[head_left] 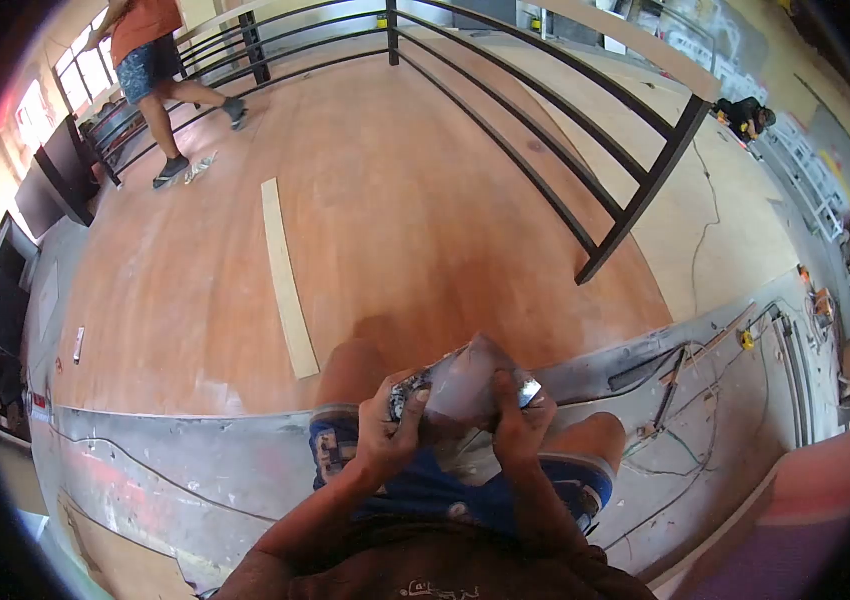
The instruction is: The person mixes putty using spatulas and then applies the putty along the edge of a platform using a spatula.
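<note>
Between my two hands, above my lap, is a translucent plastic bag [465, 385] with a pointed top. My left hand [393, 425] grips its left side, thumb pressed on the front, next to a dark speckled patch. On the right side my right hand [522, 418] pinches the bag with its thumb, and a shiny silvery patch shows beside the fingers. What the bag contains, if anything, I cannot make out. Below the hands are my blue shorts [425, 495] and bare knees.
Ahead spreads a reddish plywood platform [385, 200] with a pale wooden strip [288, 280] lying on it. A dark metal railing [545, 130] crosses the platform. One person [155, 80] stands at the far left; another person [745, 118] crouches far right. Cables [685, 460] lie on the right.
</note>
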